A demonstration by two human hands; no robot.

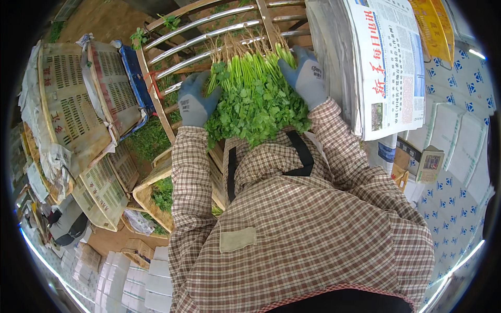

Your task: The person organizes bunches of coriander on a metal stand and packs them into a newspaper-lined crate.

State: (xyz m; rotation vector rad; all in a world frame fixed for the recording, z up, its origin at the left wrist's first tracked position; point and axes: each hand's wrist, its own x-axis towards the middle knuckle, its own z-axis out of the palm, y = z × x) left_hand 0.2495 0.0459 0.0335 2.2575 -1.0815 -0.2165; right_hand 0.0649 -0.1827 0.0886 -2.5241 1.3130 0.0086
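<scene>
A broad bunch of coriander (255, 94) lies on a slatted rack (182, 65) in front of me, pale roots at the far end and leafy tops toward my body. My left hand (197, 101), in a grey-blue glove, rests at the bunch's left side with thumb and fingers apart. At the right side is my right hand (308, 81), gloved alike, its fingers spread and its thumb against the stems. Neither hand is wrapped around the bunch. The undersides of both hands are hidden.
A thick stack of newspapers (391, 68) lies right of the rack, beside grey sheeting (329, 52). Yellow crates (436, 26) stand behind it. Beige plastic crates (68, 99) are at the left, with a blue crate (135, 78) alongside. White boxes (454, 135) are at far right.
</scene>
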